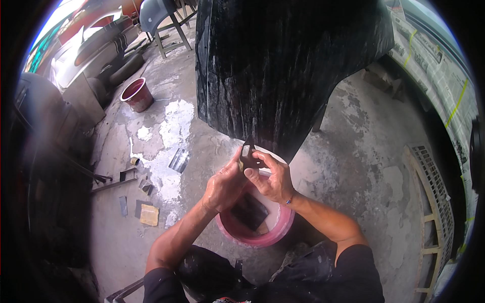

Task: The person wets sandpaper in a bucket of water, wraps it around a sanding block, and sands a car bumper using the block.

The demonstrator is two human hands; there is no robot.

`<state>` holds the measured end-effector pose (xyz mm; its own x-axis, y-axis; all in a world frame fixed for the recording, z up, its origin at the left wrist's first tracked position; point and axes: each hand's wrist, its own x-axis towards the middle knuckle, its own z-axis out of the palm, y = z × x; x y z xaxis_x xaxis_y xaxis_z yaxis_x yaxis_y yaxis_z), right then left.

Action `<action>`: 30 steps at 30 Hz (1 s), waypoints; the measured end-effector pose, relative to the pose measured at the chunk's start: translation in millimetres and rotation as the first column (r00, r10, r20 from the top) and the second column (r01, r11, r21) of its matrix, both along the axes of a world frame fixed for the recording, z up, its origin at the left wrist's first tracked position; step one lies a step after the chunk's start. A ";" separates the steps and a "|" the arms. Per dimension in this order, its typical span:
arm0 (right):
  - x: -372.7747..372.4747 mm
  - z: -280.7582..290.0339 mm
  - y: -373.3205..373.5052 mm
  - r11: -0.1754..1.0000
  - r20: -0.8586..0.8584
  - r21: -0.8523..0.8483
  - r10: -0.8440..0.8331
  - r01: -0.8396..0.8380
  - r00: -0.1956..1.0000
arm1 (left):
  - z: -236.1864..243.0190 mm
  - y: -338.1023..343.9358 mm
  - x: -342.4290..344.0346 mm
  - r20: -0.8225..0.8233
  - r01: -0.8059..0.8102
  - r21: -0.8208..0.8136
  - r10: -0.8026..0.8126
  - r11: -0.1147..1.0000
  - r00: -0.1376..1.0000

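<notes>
Above a pink tub, my left hand and my right hand are close together. Both are closed on a small dark folded sheet, which looks like sandpaper; my fingers partly hide it. The skin of my left hand looks wet. Milky water stands in the tub, and a dark flat piece lies in it. Just beyond my fingertips is the lower edge of a large black panel, its surface streaked with pale wet marks.
On the stained concrete floor at left are a dark red bucket, a tan square pad and several scraps. A grey chair stands at far left. A slatted frame lies at right, beside a paper-covered vehicle.
</notes>
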<state>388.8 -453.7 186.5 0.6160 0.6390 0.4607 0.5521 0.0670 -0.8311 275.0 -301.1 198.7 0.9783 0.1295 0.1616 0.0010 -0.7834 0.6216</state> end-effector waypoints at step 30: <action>23.6 -89.0 8.9 0.946 0.131 -0.298 0.172 -0.127 0.976 | -161.9 -38.5 48.8 -0.303 0.723 0.133 -0.667 0.678 0.681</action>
